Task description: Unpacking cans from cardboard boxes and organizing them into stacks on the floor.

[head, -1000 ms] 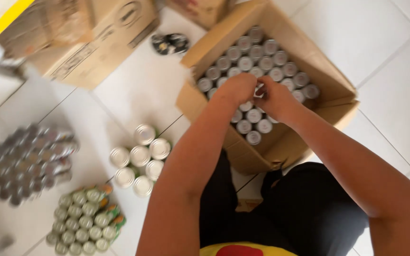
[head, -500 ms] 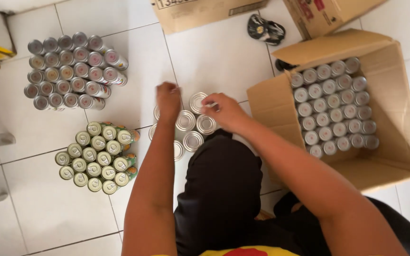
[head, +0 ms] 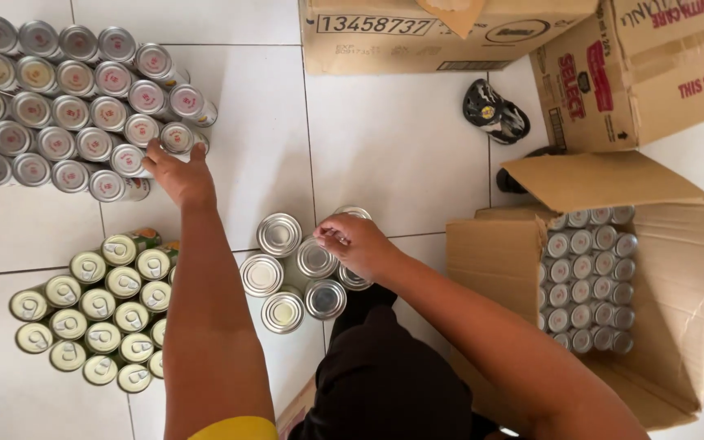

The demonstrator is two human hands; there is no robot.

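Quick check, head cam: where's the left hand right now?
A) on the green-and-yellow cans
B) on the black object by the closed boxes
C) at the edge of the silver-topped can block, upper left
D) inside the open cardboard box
C: the left hand has its fingers on the nearest cans of the silver-topped can block, while the right hand rests on the small can cluster in the middle.

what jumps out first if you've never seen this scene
Silver-topped tin cans everywhere: a big silver block at top left under the left hand, a yellow-lidded block lower left. The right hand touches a small cluster mid-floor, beside an open brown cardboard box holding more cans.
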